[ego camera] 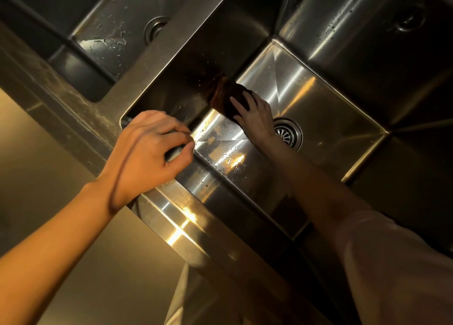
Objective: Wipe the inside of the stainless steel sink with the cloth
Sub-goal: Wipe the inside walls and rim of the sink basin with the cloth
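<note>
Item 1. Pale sleeve (397, 270), nearest the lens at lower right, worn on the right arm; the bare forearm is extended from it down into the basin.

Item 2. Left hand (149, 148), seen at left of centre above the near front corner of the sink. The fingers are curled inward, thumb and fingertips drawn close together. Something small and pale is glimpsed beneath the fingers; whether it is gripped cannot be told. The wrist is held over the front rim.

Item 3. Front rim (176, 216) of brushed steel, run diagonally from left to lower centre, marked by bright warm reflections.

Item 4. Second basin (117, 25), upper left, separated by a flat steel divider; water droplets and a round drain are noted in it.

Item 5. Stainless steel sink (331, 118), centre to right. Its floor is streaked with water near the front wall. A round slotted drain (289, 133) is set in the floor, just right of the right wrist.

Item 6. Cloth (228, 99), dark brown, bunched against the floor where it meets the left wall of the sink.

Item 7. Right hand (252, 116), laid on the cloth with fingers spread and fairly straight, pressed down upon it rather than wrapped round it.
</note>
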The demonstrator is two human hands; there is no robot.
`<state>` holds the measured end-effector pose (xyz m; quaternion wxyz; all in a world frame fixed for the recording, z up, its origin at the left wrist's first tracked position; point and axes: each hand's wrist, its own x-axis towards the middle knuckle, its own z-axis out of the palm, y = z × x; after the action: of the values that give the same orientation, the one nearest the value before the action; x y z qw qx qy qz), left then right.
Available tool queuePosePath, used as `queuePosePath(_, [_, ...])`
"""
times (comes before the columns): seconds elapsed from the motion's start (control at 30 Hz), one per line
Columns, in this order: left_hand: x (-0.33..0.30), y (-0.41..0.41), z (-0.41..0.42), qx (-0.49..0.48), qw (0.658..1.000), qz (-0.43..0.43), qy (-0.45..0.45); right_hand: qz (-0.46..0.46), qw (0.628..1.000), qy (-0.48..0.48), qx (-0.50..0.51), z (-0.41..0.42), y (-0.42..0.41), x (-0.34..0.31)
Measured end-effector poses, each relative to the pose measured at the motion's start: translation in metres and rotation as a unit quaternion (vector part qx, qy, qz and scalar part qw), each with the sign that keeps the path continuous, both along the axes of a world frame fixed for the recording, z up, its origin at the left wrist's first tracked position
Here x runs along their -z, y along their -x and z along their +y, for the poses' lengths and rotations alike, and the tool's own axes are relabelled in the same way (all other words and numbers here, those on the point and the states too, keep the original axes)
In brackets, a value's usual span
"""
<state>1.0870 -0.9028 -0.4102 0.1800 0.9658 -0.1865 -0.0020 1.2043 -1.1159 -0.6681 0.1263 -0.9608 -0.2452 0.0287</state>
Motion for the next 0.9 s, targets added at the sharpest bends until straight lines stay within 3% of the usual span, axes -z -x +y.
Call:
queuePosePath(0.13, [0.000, 0.000, -0.001, 0.004, 1.000, -0.006, 0.002, 0.107, 0.994, 0.011, 0.025, 0.004, -0.010, -0.001])
queuePosePath(0.3, [0.001, 0.000, -0.001, 0.002, 1.000, -0.014, 0.007, 0.107, 0.993, -0.009, 0.037, 0.016, 0.025, 0.000])
queuePosePath(0.47, [0.001, 0.001, 0.000, 0.001, 1.000, -0.011, 0.009, 0.050, 0.995, -0.001, -0.085, 0.021, 0.061, 0.015])
queuePosePath(0.63, [0.001, 0.002, 0.001, 0.004, 1.000, -0.021, 0.013, 0.073, 0.992, -0.034, 0.101, 0.017, 0.034, 0.007])
queuePosePath(0.7, [0.001, 0.001, 0.001, 0.006, 1.000, -0.024, 0.012, 0.089, 0.988, -0.029, 0.126, 0.027, 0.043, 0.004])
queuePosePath(0.9, [-0.001, 0.001, 0.001, 0.013, 0.999, -0.029, 0.004, 0.090, 0.995, -0.010, -0.048, 0.034, 0.070, 0.007])
